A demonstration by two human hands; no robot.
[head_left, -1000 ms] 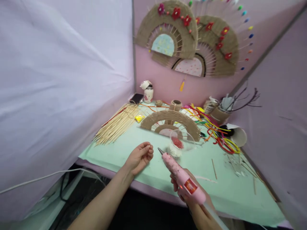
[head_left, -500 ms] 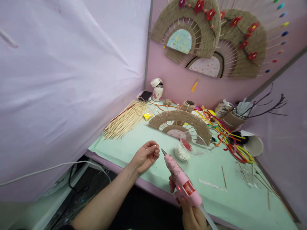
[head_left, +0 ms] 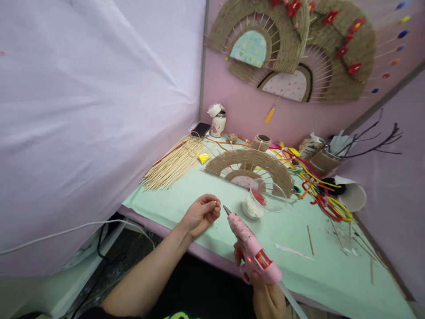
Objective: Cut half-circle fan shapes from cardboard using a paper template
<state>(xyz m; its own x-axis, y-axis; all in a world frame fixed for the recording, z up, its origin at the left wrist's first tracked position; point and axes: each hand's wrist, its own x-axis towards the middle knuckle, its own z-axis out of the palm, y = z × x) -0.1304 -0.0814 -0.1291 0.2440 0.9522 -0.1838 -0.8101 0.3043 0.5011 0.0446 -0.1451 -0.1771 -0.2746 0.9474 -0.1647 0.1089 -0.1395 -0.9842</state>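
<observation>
- The green-covered table (head_left: 295,235) is the largest thing below me; its near stretch serves as the workspace, with most supplies pushed back or aside, presumably to free it.
- Two large woven fans (head_left: 292,44) hang on the pink wall above, probably to keep them off the worktop.
- I see a smaller woven half-ring (head_left: 259,158) lying on the table beyond the hands, likely set back out of their way.
- Left of it lies a bundle of thin sticks (head_left: 174,166), mostly aligned, which I'd guess makes picking one out easy.
- The pink glue gun (head_left: 252,248) points up and leftward, its metal nozzle near the left fingertips but apart from them; I read that as keeping the hot end off skin.
- The right hand (head_left: 267,297) is wrapped around its handle, a grip I judge suited to steady aim.
- The left hand (head_left: 203,216) is curled, thumb and forefinger pinching.
- Just right of the nozzle stands a tub of white bits (head_left: 252,214), conveniently close.
- The smallest thing, a pale bit (head_left: 214,202), sits at the left fingertips, held so its end shows; I can't tell what it is.
</observation>
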